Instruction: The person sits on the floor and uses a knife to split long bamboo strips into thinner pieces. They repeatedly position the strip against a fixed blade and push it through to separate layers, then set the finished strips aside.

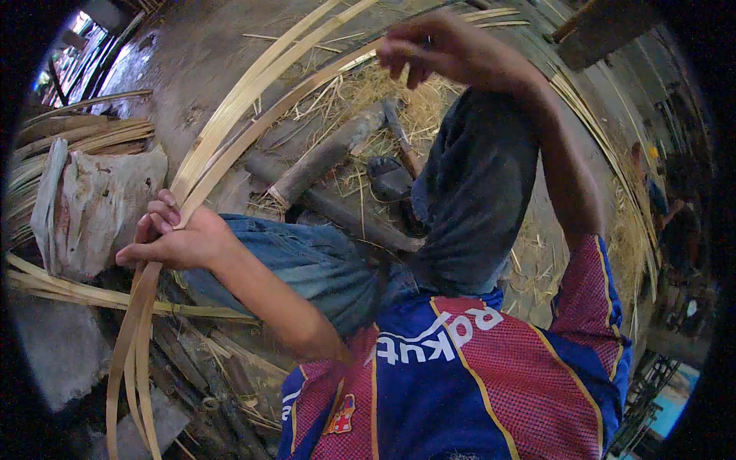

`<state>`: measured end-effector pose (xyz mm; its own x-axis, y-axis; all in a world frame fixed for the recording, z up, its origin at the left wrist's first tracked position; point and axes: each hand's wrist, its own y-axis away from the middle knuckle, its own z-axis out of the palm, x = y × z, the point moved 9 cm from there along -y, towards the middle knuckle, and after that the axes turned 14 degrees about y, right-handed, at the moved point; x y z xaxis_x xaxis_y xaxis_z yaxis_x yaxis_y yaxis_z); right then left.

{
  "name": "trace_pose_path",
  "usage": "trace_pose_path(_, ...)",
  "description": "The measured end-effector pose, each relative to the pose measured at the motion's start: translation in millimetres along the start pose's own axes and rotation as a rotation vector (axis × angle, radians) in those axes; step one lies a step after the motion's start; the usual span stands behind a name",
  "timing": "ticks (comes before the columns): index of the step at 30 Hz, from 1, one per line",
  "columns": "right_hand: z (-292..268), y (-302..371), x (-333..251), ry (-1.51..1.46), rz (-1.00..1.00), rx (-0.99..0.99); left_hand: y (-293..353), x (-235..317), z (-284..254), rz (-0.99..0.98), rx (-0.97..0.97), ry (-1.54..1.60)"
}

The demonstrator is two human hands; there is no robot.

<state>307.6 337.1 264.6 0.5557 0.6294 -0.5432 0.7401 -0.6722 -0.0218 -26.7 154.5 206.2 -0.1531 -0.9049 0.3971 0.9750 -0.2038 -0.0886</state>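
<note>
My left hand [184, 236] is closed around several long, pale bamboo strips [238, 103]. They arch up and away past the top edge, and their other ends hang down at the lower left. One browner strip [280, 107] bends across toward my right hand [452, 52]. That hand is raised over my bent right knee, its fingers apart and loosely bent beside this strip. Whether the fingertips touch the strip is hard to see. Between my legs lie a thick round piece of wood [328, 157] and a tool with a wooden handle [403, 142].
Fine shavings [349, 100] cover the ground ahead. At left, a whitish crumpled sack [103, 203] lies against bundled strips [115, 138]. More long strips [606, 146] curve along the right. A wooden block [606, 34] stands at the upper right. A dim figure [663, 199] appears at the far right.
</note>
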Motion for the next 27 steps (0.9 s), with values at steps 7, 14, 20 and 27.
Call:
trace_pose_path(7, 69.6, 3.4, -6.0, 0.191, -0.006, 0.188, -17.5, 17.8, -12.6, 0.060, -0.125, -0.097)
trace_pose_path(14, 327.1, 37.6, 96.1, 0.229, 0.686, -0.137, -22.9, 18.4, -16.2, 0.063, -0.203, -0.113)
trace_pose_path(20, 415.8, 60.6, 154.6, -0.014, 0.718, -0.118, -21.5, 23.7, -22.0, 0.094, -0.090, -0.125)
trace_pose_path(27, 394.2, 39.5, 131.4, -0.488, 0.605, 0.157, -34.9, 21.2, -32.3, -0.013, -0.192, -0.010)
